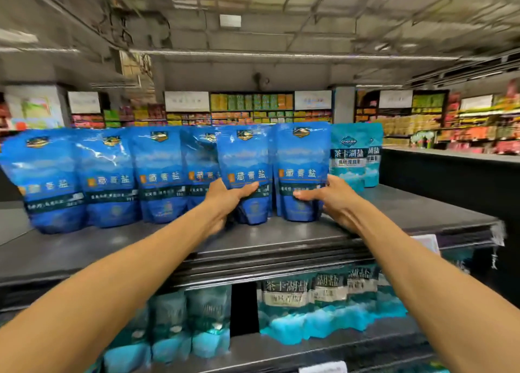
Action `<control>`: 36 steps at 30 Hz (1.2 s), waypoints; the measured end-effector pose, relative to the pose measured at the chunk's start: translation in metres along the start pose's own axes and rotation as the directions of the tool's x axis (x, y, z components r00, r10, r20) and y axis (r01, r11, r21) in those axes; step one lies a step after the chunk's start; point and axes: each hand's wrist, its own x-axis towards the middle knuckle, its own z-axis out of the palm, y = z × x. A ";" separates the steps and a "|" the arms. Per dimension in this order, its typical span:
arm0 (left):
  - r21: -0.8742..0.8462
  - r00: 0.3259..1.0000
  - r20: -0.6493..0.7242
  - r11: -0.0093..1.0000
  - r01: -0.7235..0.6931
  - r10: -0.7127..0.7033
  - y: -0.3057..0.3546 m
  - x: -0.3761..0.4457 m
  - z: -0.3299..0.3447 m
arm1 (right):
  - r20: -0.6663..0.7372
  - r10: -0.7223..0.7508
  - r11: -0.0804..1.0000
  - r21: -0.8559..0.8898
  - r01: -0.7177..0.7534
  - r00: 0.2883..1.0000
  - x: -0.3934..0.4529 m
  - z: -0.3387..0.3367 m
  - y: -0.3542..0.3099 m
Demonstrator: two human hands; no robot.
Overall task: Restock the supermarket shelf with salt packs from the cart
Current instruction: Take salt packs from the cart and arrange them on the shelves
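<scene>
Two hands work the top shelf: the left hand [225, 195] grips a glossy dark-blue salt pouch [247, 172] near its base, while the right hand [329, 196] holds its neighbouring blue pouch [302, 170], seemingly to stand both upright in the row. They rest on the dark grey metal shelf [281, 234]; teal salt pouches [351, 156] stand right, store aisles far behind.

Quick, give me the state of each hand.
Left hand: grips a blue salt pack on the top shelf.
Right hand: holds the neighbouring blue pack.
</scene>
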 end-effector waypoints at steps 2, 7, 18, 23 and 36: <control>0.250 0.994 0.108 0.968 -0.024 -0.003 -0.001 0.010 -0.013 | 0.023 0.045 0.993 -0.113 -0.042 0.999 0.001 -0.008 0.004; 0.663 0.994 0.088 0.741 -0.108 0.066 0.002 0.013 -0.022 | 0.024 0.035 0.976 -0.216 -0.029 0.999 0.008 -0.017 0.006; 0.923 0.956 0.068 0.347 -0.169 0.286 0.000 0.025 -0.016 | -0.031 -0.075 0.894 -0.445 0.054 0.997 0.044 -0.005 0.016; 0.977 0.938 0.078 0.162 -0.140 0.337 0.001 0.022 -0.014 | 0.007 -0.023 0.867 -0.497 0.023 1.000 0.049 -0.006 0.013; 0.954 0.929 0.099 0.232 -0.190 0.356 -0.005 0.007 -0.026 | -0.100 0.089 0.830 -0.542 -0.130 0.991 0.028 -0.025 0.016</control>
